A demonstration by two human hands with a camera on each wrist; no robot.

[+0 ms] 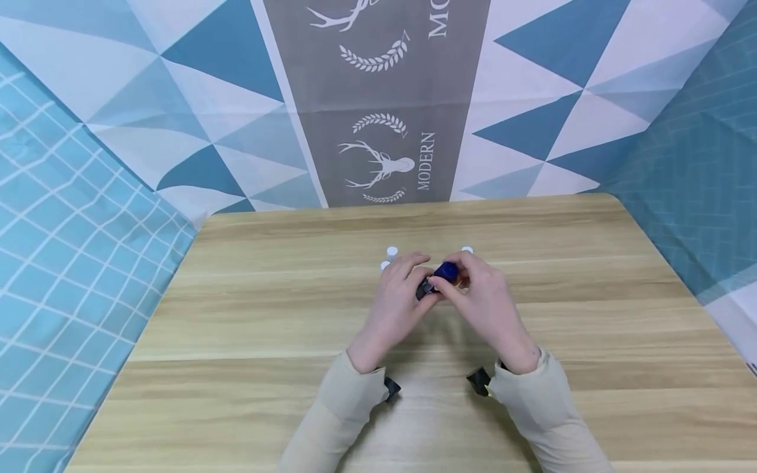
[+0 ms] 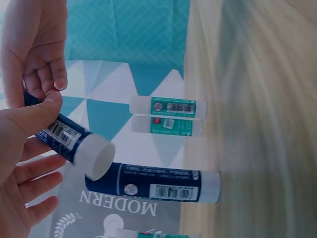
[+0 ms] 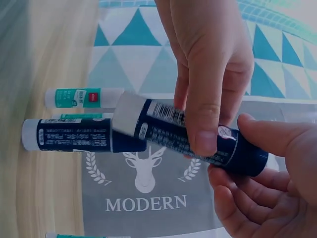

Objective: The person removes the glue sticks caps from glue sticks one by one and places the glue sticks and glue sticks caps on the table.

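Note:
Both hands hold a dark blue glue stick [image 1: 447, 271] tilted in the air above the table. My left hand [image 1: 397, 289] grips its barcoded body [image 3: 166, 114], thumb laid along the label, the white base [image 2: 96, 156] sticking out past the fingers. At the opposite, blue end, my right hand [image 1: 481, 292] pinches the stick between thumb and fingers. A second dark blue glue stick [image 2: 158, 182] stands upright on its white base close by; the hands hide it in the head view.
Two green-labelled glue sticks [image 2: 171, 107] with white caps stand side by side behind my left hand. One more white-capped stick [image 1: 467, 249] stands behind my right hand. The wooden table [image 1: 266, 295] ends at a patterned cloth backdrop [image 1: 378, 92].

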